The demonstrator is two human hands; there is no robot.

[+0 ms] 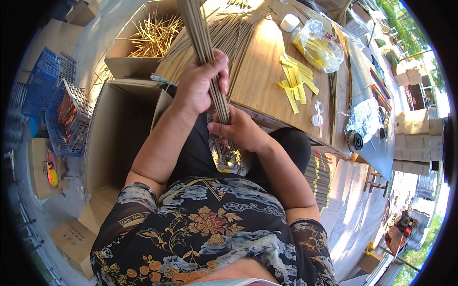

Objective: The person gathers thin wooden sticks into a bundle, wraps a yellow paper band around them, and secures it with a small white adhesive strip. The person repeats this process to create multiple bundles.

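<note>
A bundle of long, thin brown sticks (202, 43) slants from the top of the view down to my lap. My left hand (200, 83) is wrapped round its middle. Lower down, my right hand (241, 127) closes round the same bundle, thumb across the front. Below the right hand, the bundle's lower end meets a shiny clear plastic sleeve (231, 164) with gold-coloured parts, lying between my legs. How far the sticks go into the sleeve I cannot tell. Many loose sticks (229, 35) of the same sort lie on the wooden table (260, 90) just beyond my hands.
Yellow strips (296, 81), a plastic bag of yellow pieces (318, 47) and a white cup (289, 23) sit on the table. An open cardboard box (121, 128) stands at my left. Another box (129, 66) holds short sticks. Blue crates (67, 119) stand farther left.
</note>
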